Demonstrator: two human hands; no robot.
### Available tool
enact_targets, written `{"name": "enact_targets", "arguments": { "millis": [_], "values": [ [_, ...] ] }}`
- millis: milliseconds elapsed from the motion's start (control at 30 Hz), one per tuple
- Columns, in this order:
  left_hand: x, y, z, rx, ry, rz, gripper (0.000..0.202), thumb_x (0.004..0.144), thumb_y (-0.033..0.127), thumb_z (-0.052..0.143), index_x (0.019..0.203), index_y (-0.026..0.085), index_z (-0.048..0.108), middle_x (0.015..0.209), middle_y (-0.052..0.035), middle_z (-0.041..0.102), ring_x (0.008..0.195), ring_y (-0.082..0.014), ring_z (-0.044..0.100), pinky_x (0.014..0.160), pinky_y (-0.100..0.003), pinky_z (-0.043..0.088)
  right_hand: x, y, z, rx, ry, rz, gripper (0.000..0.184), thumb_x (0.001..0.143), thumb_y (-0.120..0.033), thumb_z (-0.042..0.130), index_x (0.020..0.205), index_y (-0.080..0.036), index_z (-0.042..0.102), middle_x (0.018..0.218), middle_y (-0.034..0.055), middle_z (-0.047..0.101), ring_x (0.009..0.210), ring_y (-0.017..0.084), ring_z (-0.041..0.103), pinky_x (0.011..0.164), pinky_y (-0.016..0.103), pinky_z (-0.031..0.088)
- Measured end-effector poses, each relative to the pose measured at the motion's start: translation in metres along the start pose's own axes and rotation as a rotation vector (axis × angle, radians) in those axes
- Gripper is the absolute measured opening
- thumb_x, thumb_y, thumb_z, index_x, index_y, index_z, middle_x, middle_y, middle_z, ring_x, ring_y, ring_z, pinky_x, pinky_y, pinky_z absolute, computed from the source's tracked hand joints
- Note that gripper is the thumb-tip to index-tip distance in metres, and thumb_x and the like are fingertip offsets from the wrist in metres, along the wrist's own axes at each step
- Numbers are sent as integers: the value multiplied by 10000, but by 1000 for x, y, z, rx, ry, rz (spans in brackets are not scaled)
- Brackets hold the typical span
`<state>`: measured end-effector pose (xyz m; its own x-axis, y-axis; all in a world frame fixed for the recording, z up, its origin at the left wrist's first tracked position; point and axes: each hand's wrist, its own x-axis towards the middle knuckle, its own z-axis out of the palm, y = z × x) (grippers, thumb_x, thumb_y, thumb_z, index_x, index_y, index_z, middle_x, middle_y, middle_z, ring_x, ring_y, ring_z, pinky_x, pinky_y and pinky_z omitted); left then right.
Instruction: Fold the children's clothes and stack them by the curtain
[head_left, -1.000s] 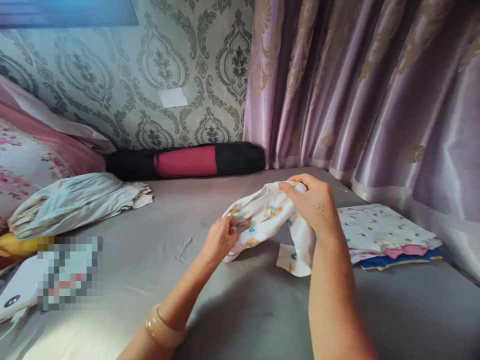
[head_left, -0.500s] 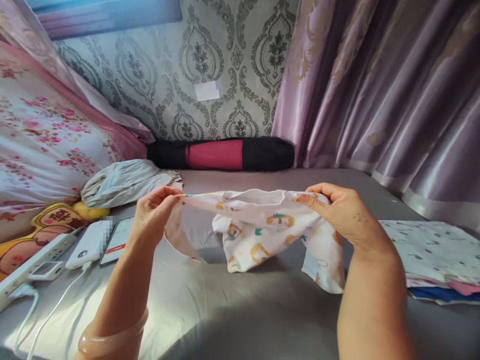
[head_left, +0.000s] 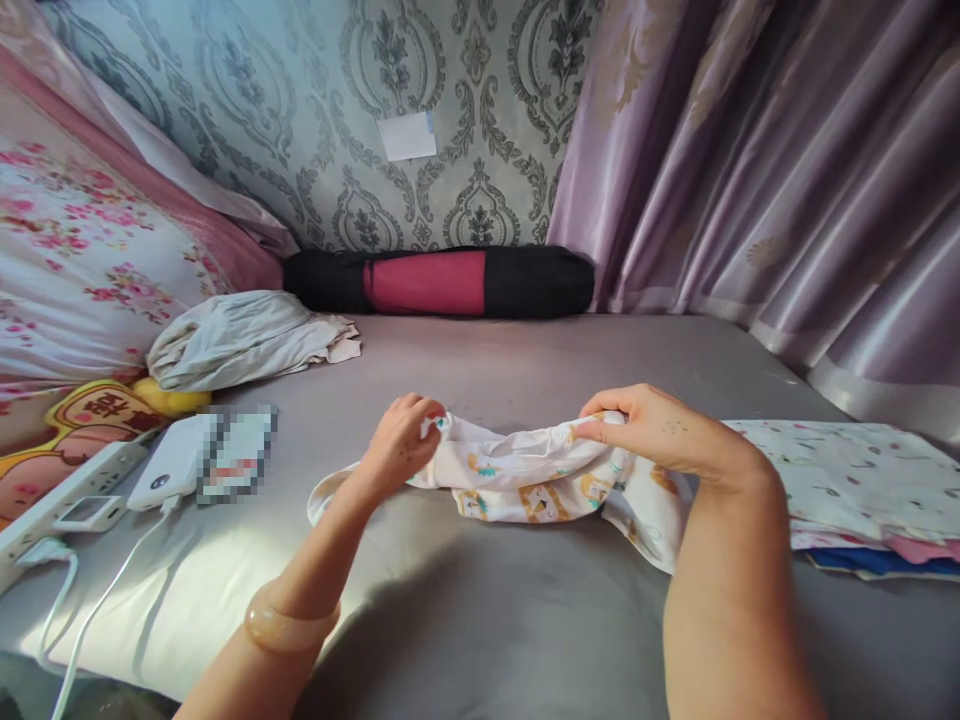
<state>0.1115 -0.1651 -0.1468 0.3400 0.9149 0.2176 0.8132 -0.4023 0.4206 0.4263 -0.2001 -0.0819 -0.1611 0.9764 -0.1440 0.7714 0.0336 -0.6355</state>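
Observation:
A small white shirt [head_left: 536,490] printed with lion faces and green marks hangs between my two hands, just over the grey sheet. My left hand [head_left: 401,440] pinches it near one shoulder, the fingers closed on the cloth. On the other side of the neckline, my right hand [head_left: 645,430] grips the opposite shoulder between thumb and fingers. The neck opening sags between them. One sleeve droops below my right hand, and the other sticks out to the left behind my left wrist. A pale bangle [head_left: 291,618] circles my left forearm.
Folded clothes [head_left: 862,480] lie stacked at the right. On the left are a power strip [head_left: 75,495], a white power bank [head_left: 169,465] with a cable, and a crumpled grey cloth [head_left: 247,340]. A black and red long bag [head_left: 427,282] rests against the wall.
My left hand has moved right, closer to my right hand, and the stretched shirt has slackened. Both hands are lower over the bed, and the view has tilted down slightly.

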Motion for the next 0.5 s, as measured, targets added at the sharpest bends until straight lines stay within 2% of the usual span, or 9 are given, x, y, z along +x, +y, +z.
{"name": "enact_targets", "arguments": {
  "millis": [67, 133, 200, 267, 367, 500],
  "values": [
    [6, 21, 7, -69, -115, 38, 173, 834, 246, 478, 875, 208, 642, 872, -46, 662, 779, -170, 593, 722, -274, 449, -1, -1, -1, -5, -11, -2, 291, 768, -489, 631, 832, -226, 738, 690, -9, 636, 546, 124, 531, 437, 206, 365],
    [10, 36, 21, -86, -237, 18, 173, 849, 348, 529, 833, 212, 635, 816, -29, 672, 734, -165, 603, 664, -262, 434, -3, -2, -1, -2, -16, 7, 303, 770, -502, 626, 847, -231, 737, 674, -10, 625, 533, 124, 521, 422, 208, 352],
    [11, 42, 37, -35, -255, -22, 244, 842, 445, 566, 834, 207, 619, 812, -36, 677, 756, -186, 622, 664, -271, 432, -5, -2, 1, 5, -23, 20, 327, 772, -526, 617, 858, -234, 737, 640, -12, 601, 515, 128, 510, 401, 211, 330],
    [12, 43, 52, 35, -221, -79, 295, 832, 490, 581, 865, 198, 603, 838, -57, 682, 813, -217, 639, 690, -287, 438, -4, -2, 2, 11, -29, 12, 339, 769, -539, 618, 852, -233, 739, 611, -12, 584, 505, 133, 508, 399, 216, 320],
    [13, 40, 63, 97, -215, -150, 268, 824, 445, 588, 897, 188, 588, 879, -79, 690, 868, -243, 652, 715, -299, 443, 0, -3, 6, 4, -40, -37, 304, 751, -510, 648, 809, -227, 742, 611, -5, 600, 524, 140, 527, 444, 230, 350],
    [16, 39, 61, 105, -264, -198, 131, 787, 297, 561, 860, 194, 599, 865, -74, 700, 859, -240, 657, 690, -287, 433, 4, -4, 8, -38, -49, -59, 268, 760, -480, 637, 792, -235, 742, 662, -6, 640, 547, 141, 536, 488, 244, 369]
  ]
}}
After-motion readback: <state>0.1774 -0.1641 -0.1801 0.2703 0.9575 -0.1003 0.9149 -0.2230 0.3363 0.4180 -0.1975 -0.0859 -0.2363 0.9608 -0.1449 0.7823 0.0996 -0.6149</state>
